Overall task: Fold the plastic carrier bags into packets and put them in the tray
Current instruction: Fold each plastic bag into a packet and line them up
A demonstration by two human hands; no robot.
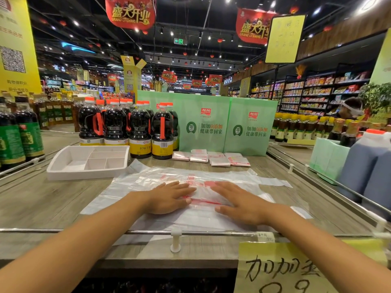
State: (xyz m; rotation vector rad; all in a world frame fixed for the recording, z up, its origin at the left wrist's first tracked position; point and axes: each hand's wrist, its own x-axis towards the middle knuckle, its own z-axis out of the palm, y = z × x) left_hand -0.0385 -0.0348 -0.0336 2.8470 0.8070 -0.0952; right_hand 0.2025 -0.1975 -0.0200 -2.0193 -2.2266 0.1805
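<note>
Head view: soy bottles (pixel 139 127) behind tray (pixel 84 175)

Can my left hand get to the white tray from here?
Probably yes. The tray lies ahead and left of the left hand, with only bare counter between them.

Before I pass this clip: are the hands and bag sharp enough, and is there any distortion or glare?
Head view: the left hand and right hand, flat on the translucent white plastic carrier bag, are sharp; head view edges bow from the wide lens, tilting the tall yellow poster; head view ceiling spotlights flare, but counter lighting is even.
</note>
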